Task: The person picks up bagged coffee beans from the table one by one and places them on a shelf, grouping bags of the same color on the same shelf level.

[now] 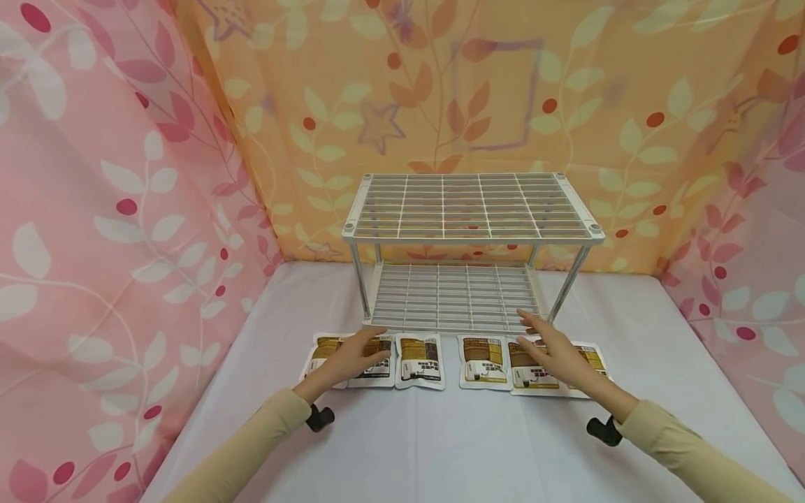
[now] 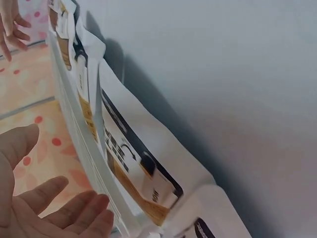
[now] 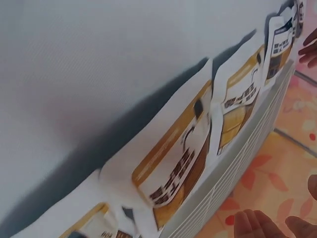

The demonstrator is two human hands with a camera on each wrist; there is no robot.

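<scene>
Several flat white pouches with brown and yellow printed labels lie in a row on the white cloth. In the head view my left hand (image 1: 354, 358) hovers over the left pouches, next to a dark-labelled pouch (image 1: 420, 360). Above the right pouches is my right hand (image 1: 556, 355), beside a yellow-labelled pouch (image 1: 484, 363). Both wrist views show the fingers (image 2: 74, 208) of the left hand and those of the right (image 3: 257, 225) apart from the pouches, holding nothing. A pouch (image 2: 138, 168) leans close to the rack edge in the left wrist view.
A white two-tier wire rack (image 1: 472, 239) with metal legs stands just behind the pouches. The white cloth (image 1: 440, 447) covers the table in front. Patterned pink (image 1: 82, 209) and orange (image 1: 302, 161) fabric walls enclose the sides and back.
</scene>
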